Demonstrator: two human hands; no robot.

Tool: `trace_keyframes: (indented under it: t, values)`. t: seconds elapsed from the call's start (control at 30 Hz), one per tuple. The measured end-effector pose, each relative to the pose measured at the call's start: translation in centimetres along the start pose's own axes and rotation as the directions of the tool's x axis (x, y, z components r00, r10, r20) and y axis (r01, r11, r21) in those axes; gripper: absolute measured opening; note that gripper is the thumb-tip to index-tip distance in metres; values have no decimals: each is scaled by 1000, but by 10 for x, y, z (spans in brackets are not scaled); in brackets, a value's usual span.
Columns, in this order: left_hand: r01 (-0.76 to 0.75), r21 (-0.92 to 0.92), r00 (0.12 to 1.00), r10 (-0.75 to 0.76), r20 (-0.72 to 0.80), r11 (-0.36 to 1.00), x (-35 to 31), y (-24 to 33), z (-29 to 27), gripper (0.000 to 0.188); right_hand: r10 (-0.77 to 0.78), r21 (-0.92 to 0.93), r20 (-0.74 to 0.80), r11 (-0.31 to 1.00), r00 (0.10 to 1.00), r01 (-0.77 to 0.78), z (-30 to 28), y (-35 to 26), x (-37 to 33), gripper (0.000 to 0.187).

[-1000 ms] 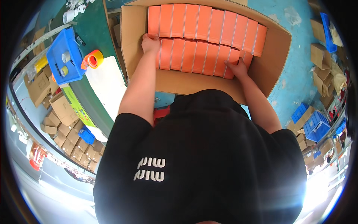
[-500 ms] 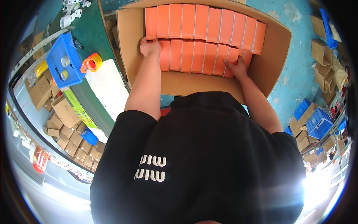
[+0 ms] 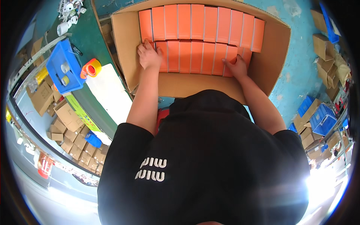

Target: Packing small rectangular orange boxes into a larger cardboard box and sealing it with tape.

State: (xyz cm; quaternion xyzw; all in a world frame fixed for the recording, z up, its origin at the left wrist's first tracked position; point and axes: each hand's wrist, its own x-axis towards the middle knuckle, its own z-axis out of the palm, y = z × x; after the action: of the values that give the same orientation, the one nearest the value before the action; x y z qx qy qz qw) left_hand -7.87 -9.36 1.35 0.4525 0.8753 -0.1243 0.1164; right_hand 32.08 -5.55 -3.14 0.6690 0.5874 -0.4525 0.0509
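Observation:
Inside a large open cardboard carton stand two rows of slim orange boxes, packed side by side. The far row runs along the back wall; the near row stands in front of it. My left hand is at the near row's left end, its fingers bent around the end box and its thumb towards the box's face. At the other end, my right hand grips an orange box, thumb on its face and fingers at its right edge. Part of another orange box shows behind that hand.
Left of the carton is a green table with a blue tray, an orange-and-yellow tape dispenser and a white sheet. Cardboard boxes are stacked at lower left. Blue crates and more cardboard stand at right.
My left hand has shifted slightly left and down at the row's end, its fingers less tucked in. The right hand stays at the same box. The view has shifted a little.

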Motion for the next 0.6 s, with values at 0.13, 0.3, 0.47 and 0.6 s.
trace_keyframes:
  t: [0.13, 0.3, 0.47, 0.6]
  values:
    - [48, -35, 979, -40, 199, 998, 11, 1, -11, 59, 25, -56, -20, 998, 999, -26, 5, -6, 0, 73]
    - [67, -69, 996, -63, 60, 995, 12, 0, 3, 78, 1, -39, 6, 999, 1000, -1, 4, -3, 4, 84]
    - [140, -207, 990, -139, 18, 968, 30, -6, 10, 82, -2, -135, -8, 991, 1000, 1, 14, 6, 5, 95]
    - [112, -374, 991, -76, 109, 921, 36, -7, 1, 69, -56, -125, -140, 991, 989, 38, 24, 22, -3, 96]
